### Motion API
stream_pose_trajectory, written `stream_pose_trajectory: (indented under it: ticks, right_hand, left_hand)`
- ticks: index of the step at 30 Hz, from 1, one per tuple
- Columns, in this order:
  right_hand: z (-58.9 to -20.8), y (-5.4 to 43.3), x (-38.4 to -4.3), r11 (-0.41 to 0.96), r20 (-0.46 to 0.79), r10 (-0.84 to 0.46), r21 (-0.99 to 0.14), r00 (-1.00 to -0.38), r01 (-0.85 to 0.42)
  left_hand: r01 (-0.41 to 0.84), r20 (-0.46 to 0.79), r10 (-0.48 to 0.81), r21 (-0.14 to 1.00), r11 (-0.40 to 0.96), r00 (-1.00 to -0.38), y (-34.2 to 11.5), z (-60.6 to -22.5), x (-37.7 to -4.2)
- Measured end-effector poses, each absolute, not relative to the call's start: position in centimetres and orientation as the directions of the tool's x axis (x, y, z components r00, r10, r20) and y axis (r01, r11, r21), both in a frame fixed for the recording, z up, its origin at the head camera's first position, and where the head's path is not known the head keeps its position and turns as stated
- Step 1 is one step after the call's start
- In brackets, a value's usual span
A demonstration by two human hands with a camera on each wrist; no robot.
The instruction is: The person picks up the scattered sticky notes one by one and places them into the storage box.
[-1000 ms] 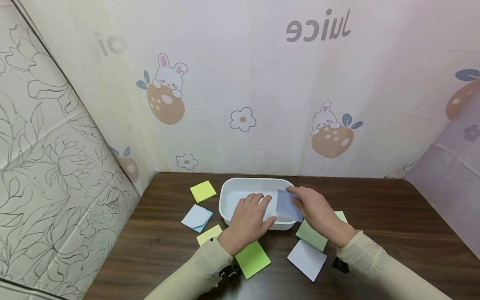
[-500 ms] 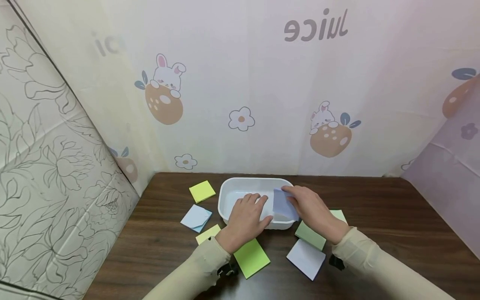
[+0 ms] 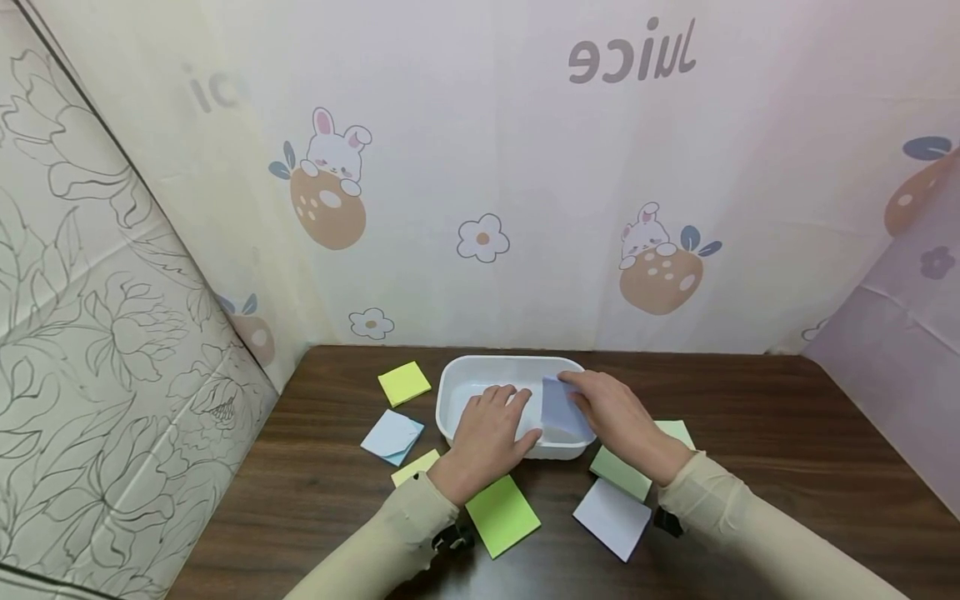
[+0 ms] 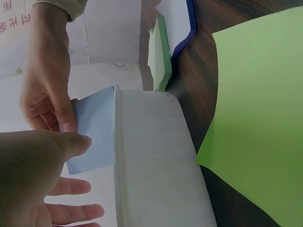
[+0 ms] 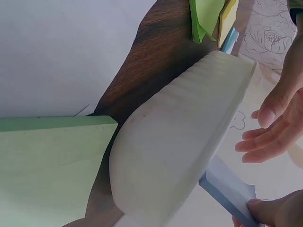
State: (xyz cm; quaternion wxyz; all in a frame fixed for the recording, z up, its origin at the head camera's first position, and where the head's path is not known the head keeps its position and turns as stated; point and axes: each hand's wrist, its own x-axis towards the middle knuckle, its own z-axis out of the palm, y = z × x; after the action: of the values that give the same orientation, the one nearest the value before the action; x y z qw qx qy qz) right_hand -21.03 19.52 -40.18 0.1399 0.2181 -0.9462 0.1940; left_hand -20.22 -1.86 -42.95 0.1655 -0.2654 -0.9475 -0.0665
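My right hand [image 3: 618, 421] pinches a pale blue sticky-note pad [image 3: 562, 410] by its upper edge, over the right end of a white plastic basin [image 3: 551, 452]. In the right wrist view the tilted pad [image 5: 227, 187] shows its thickness beside the basin's rim. My left hand [image 3: 487, 433] hovers over the near side of the basin with its fingers spread and holds nothing. Its thumb overlaps the pad [image 4: 97, 135] in the left wrist view; whether they touch, I cannot tell. The basin's floor is partly hidden by my hands.
Left of the basin lie a yellow pad [image 3: 405, 384], a light blue pad [image 3: 392, 436] and a pale yellow pad [image 3: 417, 467]. A lime green pad [image 3: 503, 517] lies in front. Near my right wrist are green pads [image 3: 621, 473] and a white pad [image 3: 612, 518].
My right hand has shifted a little to the left with the blue sticky-note pad. My left hand stays nearly in place, and the head view has shifted slightly.
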Motion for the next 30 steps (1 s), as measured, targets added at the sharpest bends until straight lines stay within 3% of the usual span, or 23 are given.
stream_pose_trajectory:
  ticks: [10, 30]
  right_hand:
    - [-40.4, 19.0, -21.3, 0.831, 0.350, -0.359, -0.302, -0.865, -0.467]
    - [-41.7, 17.5, -22.0, 0.834, 0.294, -0.392, -0.287, -0.872, -0.472]
  left_hand:
    - [0.530, 0.397, 0.480, 0.020, 0.848, -0.782, -2.1, -43.0, -20.4]
    - [0.513, 0.373, 0.466, 0.031, 0.858, -0.802, -2.6, -43.5, -20.8]
